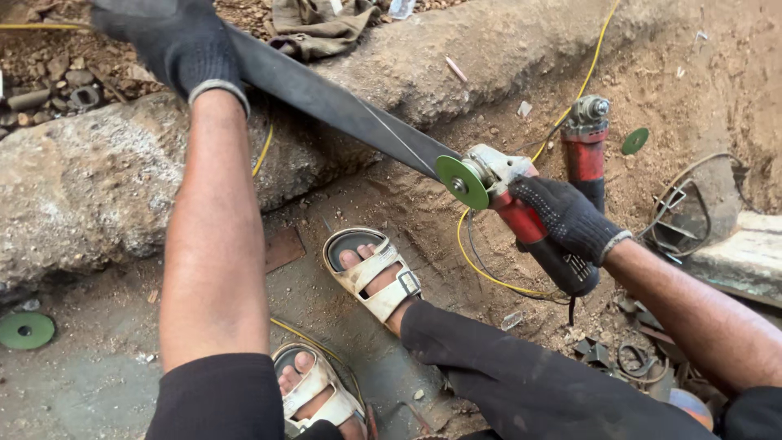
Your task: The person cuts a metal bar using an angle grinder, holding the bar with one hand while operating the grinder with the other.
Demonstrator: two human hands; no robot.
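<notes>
Outdoors, on bare dirt, both hands wore dark knit gloves. The left hand [181, 45] was closed around the upper end of one long, flat dark metal strip [326, 102], which ran diagonally down to the right across a rough stone ridge [90, 179]. The right hand [566, 216] gripped the red body of one angle grinder [521, 216], whose green disc [461, 182] sat at the strip's lower end, apparently touching it, though the contact was hard to make out. A second red grinder [586, 143] lay idle on the ground just behind the first. Two loose green discs were visible: one [634, 141] near that spare grinder, another [26, 330] on the concrete at far left. One yellow cable [489, 273] looped beneath the working grinder. Two feet in pale strapped sandals showed below, one [371, 273] near the middle and one [314, 387] at the bottom edge. A crumpled cloth [314, 24] lay beyond the ridge, and scrap metal bits [635, 358] were scattered at lower right.
</notes>
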